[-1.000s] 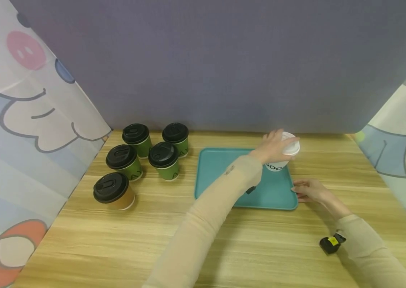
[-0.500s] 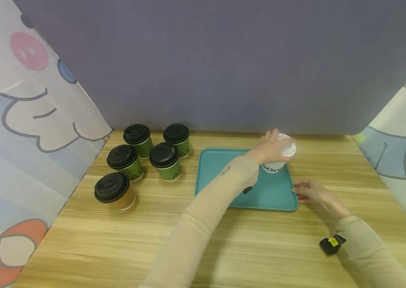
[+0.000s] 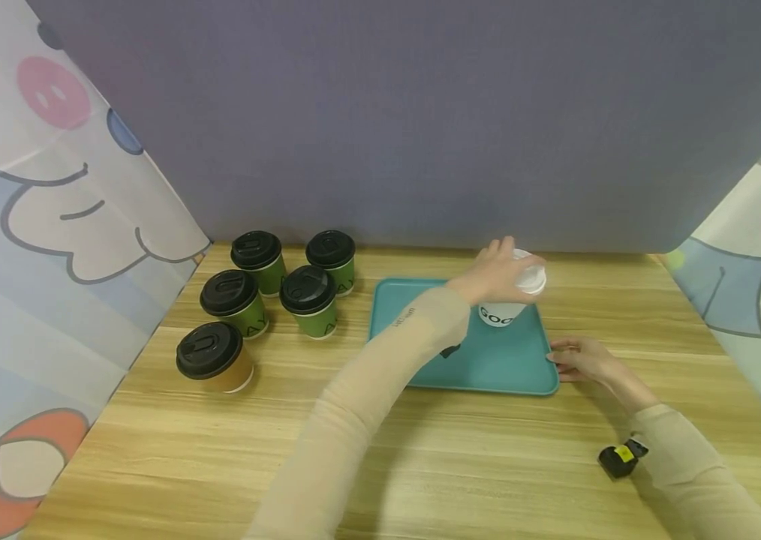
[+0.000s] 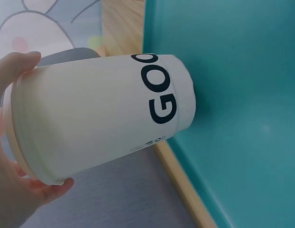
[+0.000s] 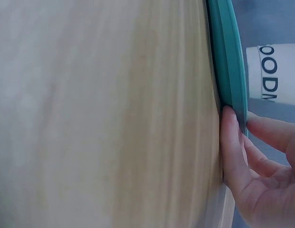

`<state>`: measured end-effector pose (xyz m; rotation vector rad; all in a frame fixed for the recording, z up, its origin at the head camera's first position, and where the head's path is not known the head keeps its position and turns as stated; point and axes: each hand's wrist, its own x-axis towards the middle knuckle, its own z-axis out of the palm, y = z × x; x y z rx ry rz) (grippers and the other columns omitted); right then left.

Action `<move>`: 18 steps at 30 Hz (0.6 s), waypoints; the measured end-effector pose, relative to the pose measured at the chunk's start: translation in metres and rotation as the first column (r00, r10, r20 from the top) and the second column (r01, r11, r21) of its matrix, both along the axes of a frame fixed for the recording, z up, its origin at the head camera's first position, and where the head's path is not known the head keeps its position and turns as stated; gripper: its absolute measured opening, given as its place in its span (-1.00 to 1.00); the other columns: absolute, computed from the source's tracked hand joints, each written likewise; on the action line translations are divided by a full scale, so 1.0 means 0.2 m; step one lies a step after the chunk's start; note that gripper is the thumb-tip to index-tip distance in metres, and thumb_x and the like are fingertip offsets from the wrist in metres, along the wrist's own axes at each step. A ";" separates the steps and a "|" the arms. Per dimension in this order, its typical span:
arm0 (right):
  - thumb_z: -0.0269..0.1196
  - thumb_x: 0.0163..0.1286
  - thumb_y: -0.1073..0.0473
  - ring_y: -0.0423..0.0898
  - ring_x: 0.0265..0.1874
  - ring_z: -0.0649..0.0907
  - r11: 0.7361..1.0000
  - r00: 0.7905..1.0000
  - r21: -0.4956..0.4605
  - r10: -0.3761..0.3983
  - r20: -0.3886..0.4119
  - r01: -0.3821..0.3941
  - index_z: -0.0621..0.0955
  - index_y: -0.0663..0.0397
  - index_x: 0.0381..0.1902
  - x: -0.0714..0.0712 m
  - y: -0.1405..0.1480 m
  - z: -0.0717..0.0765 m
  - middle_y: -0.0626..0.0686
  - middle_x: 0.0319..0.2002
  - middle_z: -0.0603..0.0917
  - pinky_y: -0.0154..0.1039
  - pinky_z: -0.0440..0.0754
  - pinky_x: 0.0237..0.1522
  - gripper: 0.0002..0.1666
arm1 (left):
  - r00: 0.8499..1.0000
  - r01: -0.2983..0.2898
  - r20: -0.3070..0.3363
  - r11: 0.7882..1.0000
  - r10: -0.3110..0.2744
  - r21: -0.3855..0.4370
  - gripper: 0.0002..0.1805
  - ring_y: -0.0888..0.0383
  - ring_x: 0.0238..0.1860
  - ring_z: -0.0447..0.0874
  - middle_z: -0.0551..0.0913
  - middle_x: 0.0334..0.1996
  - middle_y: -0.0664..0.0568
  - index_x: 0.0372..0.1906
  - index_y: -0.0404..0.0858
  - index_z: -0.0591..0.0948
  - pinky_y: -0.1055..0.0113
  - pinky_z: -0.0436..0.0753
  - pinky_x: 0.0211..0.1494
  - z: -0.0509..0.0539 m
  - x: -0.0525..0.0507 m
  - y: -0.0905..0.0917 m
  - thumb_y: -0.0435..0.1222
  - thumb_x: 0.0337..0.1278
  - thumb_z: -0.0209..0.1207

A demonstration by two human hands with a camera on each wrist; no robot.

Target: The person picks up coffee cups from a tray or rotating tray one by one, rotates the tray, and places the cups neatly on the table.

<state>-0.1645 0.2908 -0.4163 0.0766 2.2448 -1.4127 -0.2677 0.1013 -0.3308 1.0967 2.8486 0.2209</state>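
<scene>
My left hand (image 3: 494,276) grips a tall white paper cup (image 3: 497,313) from above, round its white lid (image 3: 530,279). The cup is over the right half of the teal tray (image 3: 461,375), near its far side. Black letters show near the cup's base (image 4: 159,92) in the left wrist view; whether the base touches the tray, I cannot tell. My right hand (image 3: 583,358) is at the tray's right edge. In the right wrist view its thumb and fingers (image 5: 233,152) pinch the tray's rim (image 5: 231,66).
Left of the tray stand several green paper cups (image 3: 317,322) with black lids and one brown cup (image 3: 235,373), also black-lidded. A grey panel (image 3: 421,127) rises behind the wooden table (image 3: 218,465). Printed curtains (image 3: 9,285) flank both sides.
The left hand has moved the white cup a little to the left over the tray. The right hand and the tray have stayed in place, as have the other cups.
</scene>
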 end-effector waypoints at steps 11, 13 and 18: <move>0.04 0.30 0.27 -0.21 -0.45 0.57 1.000 1.000 0.004 -0.012 0.007 0.012 0.08 0.69 0.14 0.00 0.00 0.00 0.06 -0.39 0.53 -0.28 0.60 -0.32 -0.34 | 0.999 0.045 -0.005 0.999 -0.045 -0.015 -0.28 0.18 -0.04 0.14 0.16 0.04 0.04 0.24 0.32 0.17 0.34 0.28 -0.02 0.05 0.03 -0.11 0.22 -0.13 0.08; 0.04 0.30 0.27 -0.21 -0.45 0.57 1.000 1.000 0.004 -0.013 0.005 0.013 0.08 0.69 0.14 0.00 0.00 0.00 0.06 -0.39 0.53 -0.28 0.60 -0.32 -0.34 | 0.999 0.051 -0.012 0.999 -0.051 -0.013 -0.28 0.17 -0.05 0.15 0.16 0.03 0.03 0.25 0.30 0.18 0.33 0.29 -0.04 0.06 0.03 -0.14 0.22 -0.14 0.09; 0.04 0.30 0.27 -0.21 -0.44 0.58 1.000 1.000 0.010 -0.011 -0.002 0.011 0.09 0.69 0.14 0.00 0.00 0.00 0.09 -0.37 0.53 -0.28 0.60 -0.32 -0.35 | 0.998 0.061 -0.009 0.998 -0.061 0.000 -0.27 0.15 -0.05 0.15 0.18 0.02 0.01 0.24 0.27 0.20 0.33 0.30 -0.06 0.08 0.05 -0.21 0.20 -0.15 0.12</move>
